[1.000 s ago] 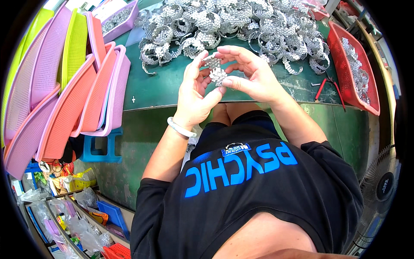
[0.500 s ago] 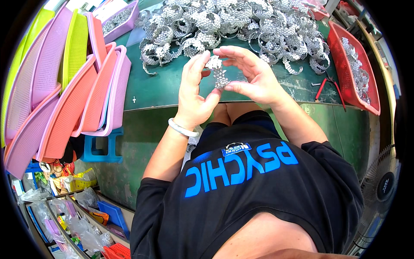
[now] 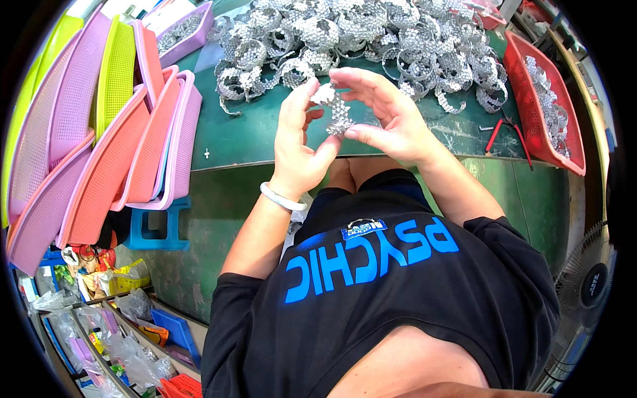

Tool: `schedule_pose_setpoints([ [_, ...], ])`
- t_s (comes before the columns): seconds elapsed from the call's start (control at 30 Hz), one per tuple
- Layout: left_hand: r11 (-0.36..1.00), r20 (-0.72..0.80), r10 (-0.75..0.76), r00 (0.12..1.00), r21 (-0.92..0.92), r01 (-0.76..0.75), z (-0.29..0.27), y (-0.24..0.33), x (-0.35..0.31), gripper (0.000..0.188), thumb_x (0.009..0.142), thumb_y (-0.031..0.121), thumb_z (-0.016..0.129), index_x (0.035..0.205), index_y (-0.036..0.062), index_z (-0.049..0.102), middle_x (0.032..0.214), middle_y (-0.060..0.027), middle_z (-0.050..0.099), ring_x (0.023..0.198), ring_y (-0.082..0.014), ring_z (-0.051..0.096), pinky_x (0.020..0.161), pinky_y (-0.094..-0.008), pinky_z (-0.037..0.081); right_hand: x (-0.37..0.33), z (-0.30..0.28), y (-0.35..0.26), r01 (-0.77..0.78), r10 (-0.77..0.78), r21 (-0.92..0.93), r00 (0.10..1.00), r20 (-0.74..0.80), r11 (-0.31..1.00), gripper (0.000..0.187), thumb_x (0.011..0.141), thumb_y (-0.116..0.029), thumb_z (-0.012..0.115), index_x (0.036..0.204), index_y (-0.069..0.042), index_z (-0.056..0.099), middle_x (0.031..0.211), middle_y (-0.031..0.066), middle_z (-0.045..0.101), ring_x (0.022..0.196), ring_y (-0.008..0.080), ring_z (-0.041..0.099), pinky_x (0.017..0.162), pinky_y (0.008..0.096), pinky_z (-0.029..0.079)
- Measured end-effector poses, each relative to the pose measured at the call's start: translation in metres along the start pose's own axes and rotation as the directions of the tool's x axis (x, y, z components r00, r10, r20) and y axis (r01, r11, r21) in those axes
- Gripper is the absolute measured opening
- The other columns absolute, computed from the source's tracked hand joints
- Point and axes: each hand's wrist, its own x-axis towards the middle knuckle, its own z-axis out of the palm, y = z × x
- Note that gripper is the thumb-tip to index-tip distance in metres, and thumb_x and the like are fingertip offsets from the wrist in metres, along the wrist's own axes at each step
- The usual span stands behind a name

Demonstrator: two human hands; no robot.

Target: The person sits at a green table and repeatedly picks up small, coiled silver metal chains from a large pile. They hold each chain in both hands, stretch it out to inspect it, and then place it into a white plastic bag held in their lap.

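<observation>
Between my two hands, over the near edge of the green table (image 3: 245,142), is a curled silvery metal strip (image 3: 339,118) with a bumpy, scale-like surface. My left hand (image 3: 302,132) grips its left side, thumb at the lower end and fingers at the upper end. My right hand (image 3: 391,119) pinches the strip from the right, its thumb tip on the lower end and its index finger near the top. Just beyond my hands lies a big heap of similar curled strips (image 3: 318,33).
Stacked plastic baskets (image 3: 106,166) in pink, purple and green stand at the left, above a blue stool (image 3: 159,229). A red basket (image 3: 577,156) with more strips sits at the right, beside red-handled pliers (image 3: 493,137). A fan (image 3: 590,285) stands lower right.
The strip has turned slightly in my fingers, its upper end shifting a little to the left. Both hands have hardly moved.
</observation>
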Motion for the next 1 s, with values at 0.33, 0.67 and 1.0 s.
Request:
schedule_pose_setpoints([
  [0.33,0.645,0.059,-0.422,0.905,-0.682,0.345,0.011,0.007,-0.001,0.062,0.077,-0.007,0.060,0.131,0.0006,0.030,0.115,-0.0104,0.051,0.105,-0.0168,0.053,0.090,-0.0279,0.044,-0.006,-0.004,0.003,-0.243,0.247,0.067,0.967,-0.057,0.968,0.061,0.080,-0.006,0.063,0.134,-0.006,0.034,0.127,0.0132,0.046,0.117,0.0186,0.044,0.098,0.0328,0.035],
  [0.67,0.506,0.090,-0.494,0.865,-0.779,0.370,0.012,0.009,-0.002,0.045,0.082,-0.001,0.057,0.124,0.0034,0.039,0.115,-0.0090,0.053,0.105,-0.0183,0.054,0.089,-0.0327,0.045,-0.005,0.001,0.006,-0.323,0.338,0.150,0.937,-0.089,0.934,0.053,0.080,-0.005,0.062,0.128,-0.004,0.040,0.112,0.0114,0.055,0.103,0.0157,0.052,0.087,0.0296,0.043],
  [1.0,0.418,0.127,-0.529,0.839,-0.822,0.388,0.013,0.005,-0.004,0.037,0.085,0.005,0.056,0.119,0.0053,0.043,0.113,-0.0074,0.055,0.103,-0.0182,0.055,0.090,-0.0335,0.045,-0.005,0.003,0.003,-0.335,0.349,0.129,0.931,-0.105,0.933,0.050,0.082,-0.005,0.060,0.129,-0.006,0.042,0.114,0.0100,0.054,0.095,0.0122,0.054,0.086,0.0279,0.044],
])
